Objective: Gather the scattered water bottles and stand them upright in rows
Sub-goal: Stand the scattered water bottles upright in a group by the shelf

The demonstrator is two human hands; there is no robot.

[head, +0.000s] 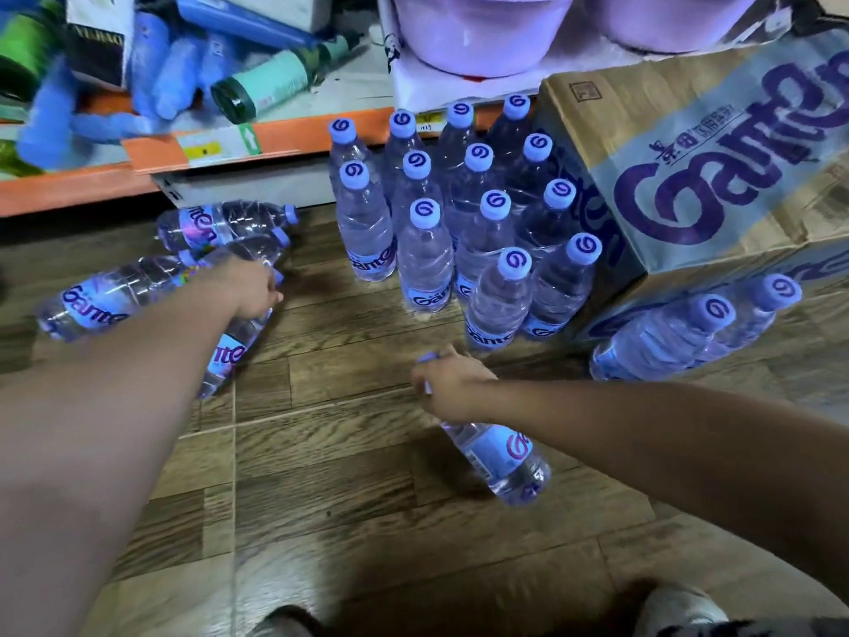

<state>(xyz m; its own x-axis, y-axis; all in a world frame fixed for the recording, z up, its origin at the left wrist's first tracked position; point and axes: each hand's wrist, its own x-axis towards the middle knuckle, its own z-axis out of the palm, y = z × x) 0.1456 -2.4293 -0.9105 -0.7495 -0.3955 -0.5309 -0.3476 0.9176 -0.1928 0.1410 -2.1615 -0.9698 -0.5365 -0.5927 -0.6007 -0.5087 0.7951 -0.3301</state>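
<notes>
The right hand (452, 388) grips a tilted bottle (500, 457) by its neck, in front of the cardboard box (689, 177). The left hand (250, 287) rests on a fallen bottle (229, 349) well left of the box; whether it grips is unclear. Upright rows (459, 213) stand against the box's left side.

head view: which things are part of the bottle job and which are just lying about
job: standing bottles, lying bottles, held bottle in right hand
lying about: box, shelf, tubs, rolls
</notes>
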